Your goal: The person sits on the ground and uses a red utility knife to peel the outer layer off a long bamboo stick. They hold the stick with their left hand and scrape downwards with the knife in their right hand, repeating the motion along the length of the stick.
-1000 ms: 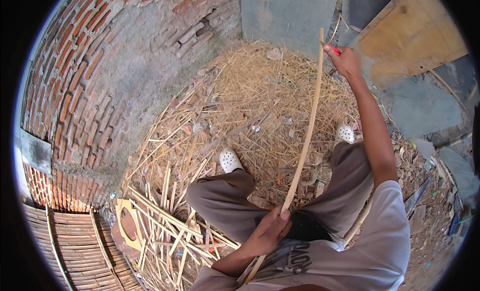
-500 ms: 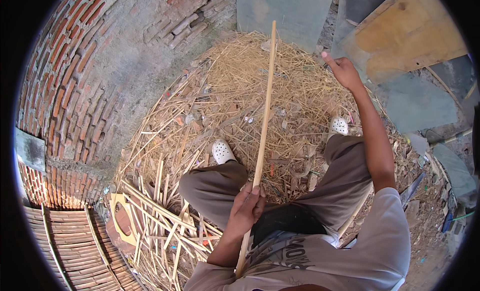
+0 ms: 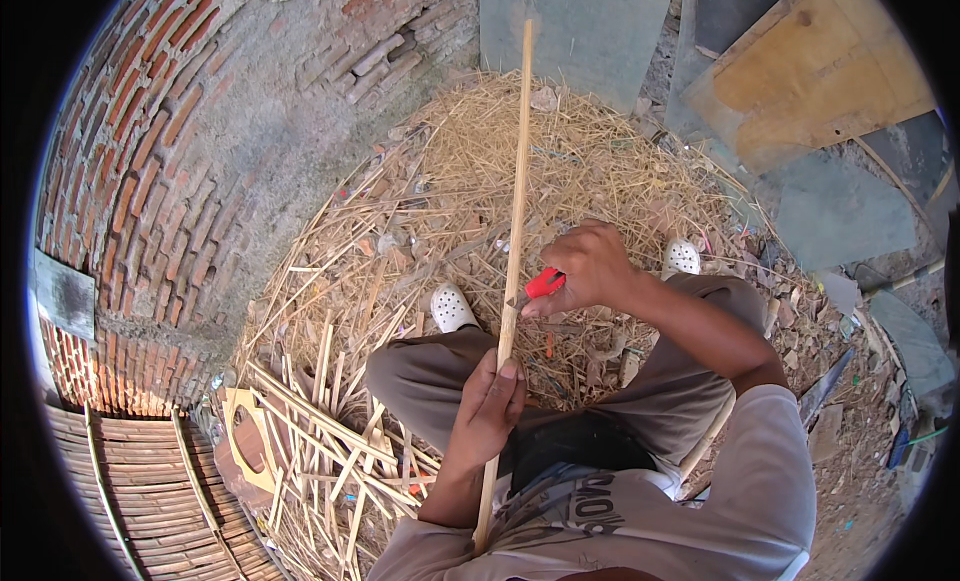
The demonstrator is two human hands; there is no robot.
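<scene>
A long, pale bamboo strip (image 3: 521,161) stands lengthwise before me, its far end over a grey sheet and its near end against my shirt. My left hand (image 3: 489,406) is closed round its lower part, by my left knee. Just above, to the right of the strip, my right hand (image 3: 590,270) grips a utility knife (image 3: 543,283) with a red handle. The knife's tip meets the strip's right edge, or nearly so; exact contact is too small to tell.
Split bamboo strips (image 3: 330,436) lie heaped at my left, beside a yellow board with a hole (image 3: 245,436). Shavings (image 3: 590,131) cover the ground ahead. A brick wall (image 3: 160,151) rises on the left. Flat sheets (image 3: 830,81) lean at the far right. Bamboo slats (image 3: 150,491) fill the lower left.
My right hand has swung down and inward from the far right to the strip, and the red knife now shows in it. The strip's far end has shifted slightly left.
</scene>
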